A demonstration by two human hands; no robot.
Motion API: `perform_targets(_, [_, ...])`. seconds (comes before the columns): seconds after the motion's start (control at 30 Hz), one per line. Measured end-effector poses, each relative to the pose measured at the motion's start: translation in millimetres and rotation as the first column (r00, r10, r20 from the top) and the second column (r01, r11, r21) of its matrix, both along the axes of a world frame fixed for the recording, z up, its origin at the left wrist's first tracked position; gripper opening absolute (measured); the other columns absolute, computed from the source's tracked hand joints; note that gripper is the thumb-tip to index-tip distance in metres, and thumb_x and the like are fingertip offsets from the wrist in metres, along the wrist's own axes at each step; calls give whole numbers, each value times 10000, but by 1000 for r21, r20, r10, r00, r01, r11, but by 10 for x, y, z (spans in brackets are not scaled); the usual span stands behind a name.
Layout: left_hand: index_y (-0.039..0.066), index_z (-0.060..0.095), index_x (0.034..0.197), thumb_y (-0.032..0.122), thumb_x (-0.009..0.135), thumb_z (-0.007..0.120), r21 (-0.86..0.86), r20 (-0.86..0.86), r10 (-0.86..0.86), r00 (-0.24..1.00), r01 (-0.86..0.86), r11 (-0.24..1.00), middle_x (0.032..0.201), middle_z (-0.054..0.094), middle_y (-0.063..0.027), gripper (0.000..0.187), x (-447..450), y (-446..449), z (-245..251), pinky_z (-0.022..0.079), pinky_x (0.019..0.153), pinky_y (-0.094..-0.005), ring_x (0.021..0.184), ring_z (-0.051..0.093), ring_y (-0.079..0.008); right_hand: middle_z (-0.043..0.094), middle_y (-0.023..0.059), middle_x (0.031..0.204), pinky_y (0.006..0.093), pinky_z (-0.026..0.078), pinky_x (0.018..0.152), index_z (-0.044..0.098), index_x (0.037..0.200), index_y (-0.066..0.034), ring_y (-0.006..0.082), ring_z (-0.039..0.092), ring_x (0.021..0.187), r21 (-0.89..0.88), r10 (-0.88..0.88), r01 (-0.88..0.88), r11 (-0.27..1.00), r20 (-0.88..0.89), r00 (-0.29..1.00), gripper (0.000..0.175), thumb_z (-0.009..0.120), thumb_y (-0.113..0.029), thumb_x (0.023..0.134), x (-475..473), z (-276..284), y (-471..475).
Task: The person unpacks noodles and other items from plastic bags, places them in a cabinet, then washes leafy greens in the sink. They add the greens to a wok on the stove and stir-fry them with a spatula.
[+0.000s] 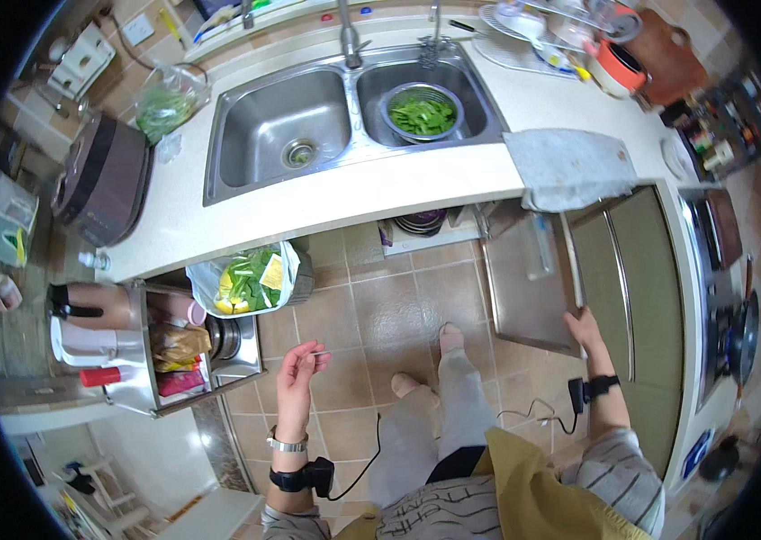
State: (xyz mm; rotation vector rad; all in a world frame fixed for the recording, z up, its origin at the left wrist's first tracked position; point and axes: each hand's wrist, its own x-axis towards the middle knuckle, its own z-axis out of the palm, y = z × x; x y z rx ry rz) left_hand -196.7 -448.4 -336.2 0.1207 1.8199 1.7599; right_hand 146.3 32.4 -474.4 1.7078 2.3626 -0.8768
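Observation:
My right hand [583, 329] grips the outer edge of an under-sink cabinet door [522, 297], near the lower end of its long metal handle [573, 260]. This door stands swung out from the counter. My left hand [300, 372] hangs over the tiled floor with loosely curled fingers, and a thin pale band, perhaps a ring, shows on one of them. Beyond that hand is a bin [301, 283] with a white bag liner [201, 287], holding leafy green scraps [255, 277] and something yellow. Dark round cookware [421, 223] shows inside the cabinet.
The double steel sink [272, 115] holds a colander [390, 125] of cut greens [423, 116] in its right basin. A grey cloth [569, 162] drapes over the counter edge. At left, a pulled-out drawer [181, 405] carries bottles and packets. A wok [746, 337] sits on the right.

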Motion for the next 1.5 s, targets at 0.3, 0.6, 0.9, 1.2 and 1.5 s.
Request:
perform_targets(0.3, [11,557,1188,160,981,511,23,85,52,995,-54,998,1093,638,-99,258,224,-210,219,500,834,-287,947,633,-184,609,128,906,269,537,539,512,1085,95,177,616,719,-675,-355,51,736,-321,878,435,631,-185,775,-1893,36,-1178])
perform_targets(0.6, [28,548,1208,149,972,507,76,397,-254,882,244,967,1125,627,-103,268,361,972,-188,501,841,-290,999,631,-204,600,63,834,306,555,610,568,957,-54,162,601,676,-860,-447,-51,507,-313,838,210,629,-225,852,-1849,-2,-139])
perform_targets(0.9, [43,547,1078,234,981,479,45,900,-50,432,23,999,1149,626,-183,225,956,2035,-821,499,935,-442,1087,611,-303,564,30,847,417,523,787,576,944,-97,211,576,863,-890,-920,290,353,-274,278,173,624,-248,875,-2203,-413,1454])
perform_targets(1.2, [-33,593,975,104,864,556,102,900,229,371,-691,716,1079,659,-171,180,920,2472,-1371,468,981,-419,1110,596,-304,566,51,753,403,515,795,514,813,-75,237,573,722,-987,-972,97,129,-106,211,136,577,-179,875,-2087,-126,1681])
perform_targets(1.5, [-76,581,1012,-15,773,535,140,885,253,391,-742,656,1142,622,-227,251,1291,2593,-1270,457,1001,-425,1133,583,-319,578,84,857,411,513,809,538,923,-62,226,557,755,-953,-962,-188,237,-257,92,89,513,-140,888,-2121,76,1506])
